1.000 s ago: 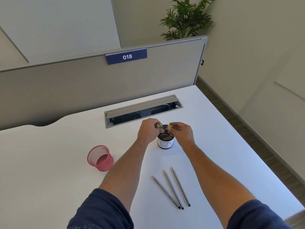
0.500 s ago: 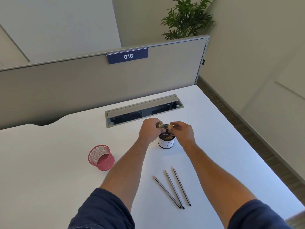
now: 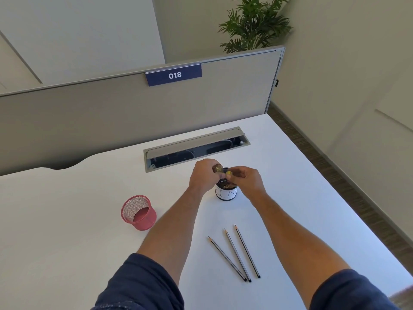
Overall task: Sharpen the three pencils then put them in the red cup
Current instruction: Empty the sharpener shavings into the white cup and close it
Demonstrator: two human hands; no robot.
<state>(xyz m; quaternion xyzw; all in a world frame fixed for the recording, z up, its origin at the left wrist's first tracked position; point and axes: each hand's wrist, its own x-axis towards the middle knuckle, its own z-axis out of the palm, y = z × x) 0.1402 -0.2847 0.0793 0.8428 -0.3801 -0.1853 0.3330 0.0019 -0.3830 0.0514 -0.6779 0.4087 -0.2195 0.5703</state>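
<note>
Looking down at the white desk (image 3: pixel 67 220), we have both hands meeting just above a small dark-rimmed white pot (image 3: pixel 226 193). Our left hand (image 3: pixel 204 175) is curled around a small brassy object (image 3: pixel 218 168), pinched at the fingertips; it is too small and glinting for us to say for sure what it is. Our right hand (image 3: pixel 244 179) is closed on a tiny yellow piece (image 3: pixel 228 173), most of it buried under the fingers. The two bits sit nearly touching, right over the pot's mouth. Inside the pot we make out something brownish, but the hands cover much of the opening.

Nearer to us, the three pencils (image 3: pixel 238 253) lie on the desk between our forearms, tips pointing away, fanned apart at the tips and almost meeting at the near ends. Nobody is touching them. The red cup (image 3: pixel 138 213), a mesh one, stands upright to the left, well apart from the pencils and the pot, and we see nothing inside it.

Behind the hands, the cable tray (image 3: pixel 196 148) in the desk is open, its inside dark and hard to read. The grey divider (image 3: pixel 111 113) carries a sign reading 018 (image 3: pixel 173 75), and a plant (image 3: pixel 254 25) pokes up behind it, its base hidden. Our dark sleeves (image 3: pixel 138 287) are cut off by the bottom edge.
</note>
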